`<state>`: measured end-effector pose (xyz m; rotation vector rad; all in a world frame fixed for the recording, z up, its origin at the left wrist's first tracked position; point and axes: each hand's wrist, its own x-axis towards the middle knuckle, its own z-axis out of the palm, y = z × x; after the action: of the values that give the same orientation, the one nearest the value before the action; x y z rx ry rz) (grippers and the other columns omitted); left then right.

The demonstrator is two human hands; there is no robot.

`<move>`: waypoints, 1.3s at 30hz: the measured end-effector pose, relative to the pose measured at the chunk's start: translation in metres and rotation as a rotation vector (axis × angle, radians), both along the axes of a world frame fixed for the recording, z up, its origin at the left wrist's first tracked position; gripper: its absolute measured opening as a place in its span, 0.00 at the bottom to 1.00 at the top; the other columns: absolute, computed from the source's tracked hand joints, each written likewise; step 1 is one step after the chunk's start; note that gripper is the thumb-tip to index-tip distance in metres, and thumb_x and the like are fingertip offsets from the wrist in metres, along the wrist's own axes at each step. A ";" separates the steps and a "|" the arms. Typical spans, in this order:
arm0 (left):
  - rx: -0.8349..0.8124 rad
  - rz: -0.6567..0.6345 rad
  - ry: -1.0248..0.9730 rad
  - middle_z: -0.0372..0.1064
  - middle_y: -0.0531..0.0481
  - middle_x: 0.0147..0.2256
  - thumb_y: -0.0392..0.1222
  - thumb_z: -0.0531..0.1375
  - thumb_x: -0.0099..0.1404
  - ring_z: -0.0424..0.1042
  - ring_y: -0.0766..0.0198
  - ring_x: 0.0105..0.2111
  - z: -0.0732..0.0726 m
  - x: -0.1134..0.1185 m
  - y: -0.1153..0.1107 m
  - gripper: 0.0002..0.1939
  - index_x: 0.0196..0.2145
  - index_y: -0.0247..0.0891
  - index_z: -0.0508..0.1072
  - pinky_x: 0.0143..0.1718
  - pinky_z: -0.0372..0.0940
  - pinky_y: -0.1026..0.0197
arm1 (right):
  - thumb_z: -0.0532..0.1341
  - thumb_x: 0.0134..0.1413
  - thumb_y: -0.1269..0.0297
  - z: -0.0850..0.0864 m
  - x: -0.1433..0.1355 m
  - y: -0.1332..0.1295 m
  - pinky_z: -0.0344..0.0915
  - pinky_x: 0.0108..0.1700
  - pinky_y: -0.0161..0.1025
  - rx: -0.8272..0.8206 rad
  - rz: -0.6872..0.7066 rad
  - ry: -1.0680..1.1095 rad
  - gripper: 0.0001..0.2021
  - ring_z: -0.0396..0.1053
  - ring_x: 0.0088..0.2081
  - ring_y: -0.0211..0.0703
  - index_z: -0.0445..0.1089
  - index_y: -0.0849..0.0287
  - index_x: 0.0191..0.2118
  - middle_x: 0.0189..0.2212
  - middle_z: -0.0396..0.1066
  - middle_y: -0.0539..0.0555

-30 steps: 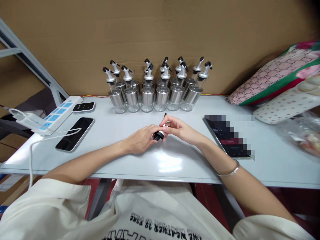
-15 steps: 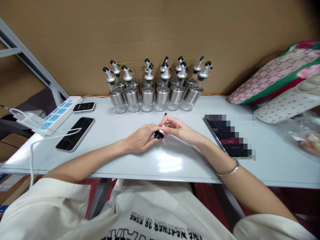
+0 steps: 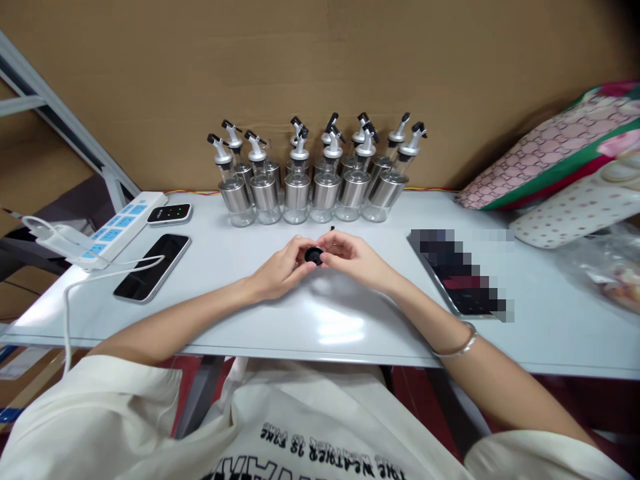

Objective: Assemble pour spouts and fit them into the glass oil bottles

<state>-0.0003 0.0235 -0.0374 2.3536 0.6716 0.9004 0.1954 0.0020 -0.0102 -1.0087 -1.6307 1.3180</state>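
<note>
Between both hands, just above the tabletop, is a pourer stopper (image 3: 314,256), its round black underside turned toward me. My left hand (image 3: 280,270) closes on its left side with thumb and fingers. Pressed against its right edge is the thumb of my right hand (image 3: 357,261), the fingers curled behind. The fingers hide most of the stopper's far side. A small black tip (image 3: 333,228) shows just beyond my right fingers; what it belongs to is hidden. Behind the hands stand several glass-and-steel oil bottles (image 3: 296,193), fitted with silver and black pourers.
To the left are a white power strip (image 3: 125,223) with a cable, a small black-screened device (image 3: 169,213) and a phone (image 3: 153,267). On the right lie a larger phone (image 3: 445,273), a dotted white container (image 3: 565,207), a patterned bag (image 3: 520,160) and clear plastic (image 3: 600,260).
The stopper has been turned so its black underside now faces me, where its ribbed side pointed down-left before. Both hands have shifted their grip slightly around it.
</note>
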 end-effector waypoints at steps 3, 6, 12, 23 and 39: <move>-0.018 0.033 -0.002 0.62 0.46 0.40 0.51 0.49 0.69 0.65 0.63 0.35 0.001 0.001 0.000 0.18 0.50 0.38 0.57 0.38 0.63 0.60 | 0.65 0.42 0.61 -0.001 -0.001 0.000 0.64 0.37 0.39 -0.004 -0.004 -0.015 0.14 0.67 0.32 0.40 0.66 0.59 0.37 0.31 0.68 0.50; -0.028 0.042 -0.016 0.62 0.46 0.41 0.51 0.49 0.69 0.66 0.63 0.36 0.001 0.001 0.000 0.17 0.49 0.38 0.58 0.39 0.63 0.59 | 0.65 0.41 0.61 -0.001 -0.001 0.001 0.64 0.37 0.39 -0.003 -0.022 -0.009 0.14 0.68 0.32 0.40 0.67 0.59 0.37 0.31 0.69 0.51; -0.138 -0.005 0.033 0.65 0.51 0.33 0.47 0.45 0.69 0.64 0.65 0.27 0.001 -0.002 -0.001 0.18 0.53 0.38 0.53 0.32 0.60 0.61 | 0.65 0.41 0.62 0.000 -0.001 0.000 0.64 0.36 0.38 -0.029 -0.002 -0.002 0.13 0.68 0.31 0.39 0.66 0.59 0.36 0.30 0.69 0.50; -0.107 0.091 0.162 0.59 0.57 0.22 0.56 0.46 0.64 0.59 0.65 0.22 0.010 0.000 -0.001 0.17 0.34 0.39 0.59 0.28 0.56 0.62 | 0.63 0.44 0.60 0.000 -0.002 -0.001 0.66 0.37 0.39 0.031 -0.012 -0.026 0.13 0.68 0.32 0.40 0.67 0.60 0.37 0.31 0.69 0.51; -0.052 0.072 0.262 0.56 0.58 0.18 0.52 0.45 0.63 0.54 0.69 0.19 0.010 0.000 0.001 0.18 0.25 0.36 0.61 0.37 0.50 0.58 | 0.63 0.41 0.64 -0.004 -0.005 -0.002 0.66 0.45 0.43 0.083 -0.024 -0.015 0.15 0.68 0.39 0.43 0.68 0.60 0.38 0.37 0.69 0.55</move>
<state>0.0000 0.0249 -0.0272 2.4363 0.8766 0.6006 0.1906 -0.0002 -0.0140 -0.9875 -1.6653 1.2193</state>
